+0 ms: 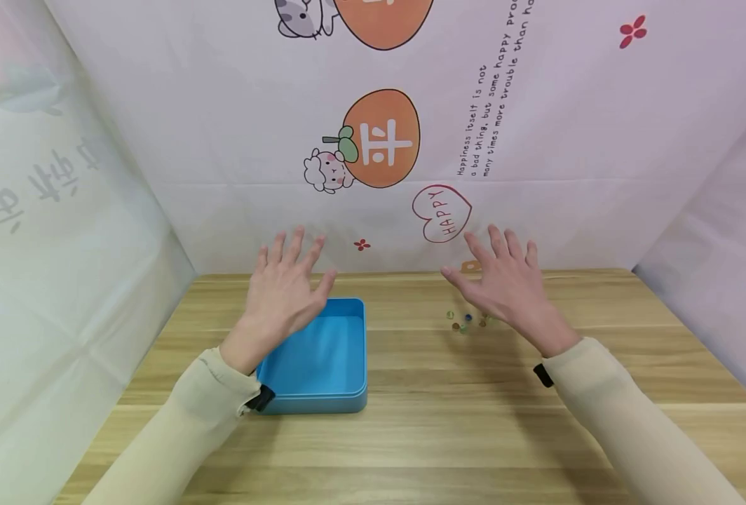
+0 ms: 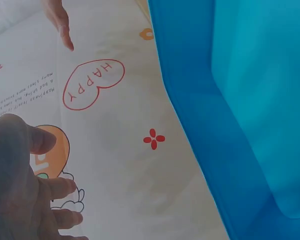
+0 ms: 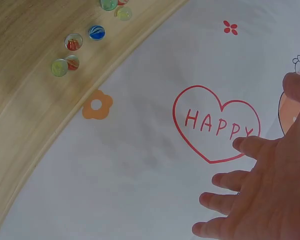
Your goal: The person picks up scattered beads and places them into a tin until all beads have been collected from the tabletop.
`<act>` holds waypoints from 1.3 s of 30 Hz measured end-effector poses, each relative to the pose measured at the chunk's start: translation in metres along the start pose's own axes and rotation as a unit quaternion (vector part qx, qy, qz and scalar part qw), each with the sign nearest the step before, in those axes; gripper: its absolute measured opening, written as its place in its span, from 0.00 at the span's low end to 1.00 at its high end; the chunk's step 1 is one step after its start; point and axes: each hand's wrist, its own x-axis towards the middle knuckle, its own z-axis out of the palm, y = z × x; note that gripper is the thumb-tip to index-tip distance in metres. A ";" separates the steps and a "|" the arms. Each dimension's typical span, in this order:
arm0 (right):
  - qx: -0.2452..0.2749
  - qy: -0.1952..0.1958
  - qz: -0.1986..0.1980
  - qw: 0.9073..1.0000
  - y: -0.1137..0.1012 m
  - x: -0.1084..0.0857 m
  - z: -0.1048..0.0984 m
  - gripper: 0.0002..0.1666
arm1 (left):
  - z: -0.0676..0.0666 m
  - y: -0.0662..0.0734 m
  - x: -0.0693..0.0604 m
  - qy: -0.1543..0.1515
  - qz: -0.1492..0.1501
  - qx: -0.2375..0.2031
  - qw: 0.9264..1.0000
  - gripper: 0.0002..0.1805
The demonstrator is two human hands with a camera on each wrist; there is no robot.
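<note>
My left hand [image 1: 287,291] is held in the air over the far left part of a blue open box [image 1: 322,351], its fingers spread and holding nothing. To the right, my right hand [image 1: 505,280] hovers with spread fingers, also holding nothing. Just below and left of it, several glass marbles [image 1: 468,318] lie loose on the table. The right wrist view shows them more closely: a blue marble [image 3: 96,32], a red-swirled marble [image 3: 73,42] and greenish ones such as the green marble [image 3: 59,67]. In the head view, my right hand may hide some marbles.
The wood-grain table [image 1: 423,435] ends at the back against a white printed cloth [image 1: 253,140]. White cloth also hangs on the left side [image 1: 51,280] and the right side [image 1: 720,266]. The box's raised wall [image 1: 313,405] faces the near side.
</note>
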 end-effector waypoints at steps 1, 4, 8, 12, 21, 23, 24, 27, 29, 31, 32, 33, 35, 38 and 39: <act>0.000 0.000 0.000 1.000 0.000 -0.001 0.000 0.59 | 0.000 0.000 -0.001 0.001 -0.001 -0.002 1.000 0.39; -0.001 0.004 -0.003 1.000 0.000 -0.002 0.001 0.59 | 0.001 -0.001 -0.002 0.005 -0.001 -0.003 1.000 0.39; 0.000 0.010 -0.008 1.000 0.000 -0.004 0.001 0.59 | 0.002 -0.002 -0.004 0.007 0.001 -0.004 1.000 0.40; 0.003 0.012 -0.013 1.000 -0.001 -0.007 0.001 0.59 | 0.003 -0.002 -0.008 0.005 0.002 -0.011 1.000 0.40; 0.005 0.024 -0.024 0.999 -0.004 -0.015 0.000 0.55 | 0.005 -0.004 -0.021 0.018 0.009 -0.009 1.000 0.40; 0.003 0.027 -0.024 0.999 -0.004 -0.018 0.000 0.55 | 0.006 -0.004 -0.023 0.022 0.010 -0.008 1.000 0.39; 0.002 0.028 -0.024 0.999 -0.003 -0.020 0.000 0.56 | 0.006 -0.004 -0.024 0.024 0.010 -0.007 1.000 0.39; 0.002 0.028 -0.026 0.999 -0.003 -0.024 0.000 0.57 | 0.007 -0.004 -0.026 0.027 0.011 -0.007 1.000 0.39; 0.005 0.028 -0.027 0.999 -0.002 -0.027 0.000 0.57 | 0.008 -0.004 -0.028 0.028 0.010 -0.012 0.999 0.39; 0.009 0.030 -0.028 0.999 -0.002 -0.029 0.000 0.57 | 0.008 -0.005 -0.030 0.028 0.009 -0.015 0.999 0.39; 0.010 0.031 -0.029 0.999 -0.002 -0.031 0.000 0.56 | 0.009 -0.005 -0.031 0.028 0.008 -0.017 0.999 0.39; 0.010 0.031 -0.030 0.999 -0.002 -0.032 0.000 0.56 | 0.009 -0.005 -0.032 0.028 0.008 -0.019 0.999 0.39; 0.010 0.031 -0.031 0.999 -0.003 -0.034 0.001 0.56 | 0.009 -0.005 -0.035 0.026 0.006 -0.020 0.999 0.39; 0.010 0.030 -0.032 0.999 -0.003 -0.038 0.001 0.56 | 0.010 -0.006 -0.038 0.026 0.006 -0.020 0.999 0.39; 0.010 0.030 -0.031 0.999 -0.003 -0.039 0.002 0.56 | 0.011 -0.006 -0.039 0.026 0.005 -0.020 0.999 0.39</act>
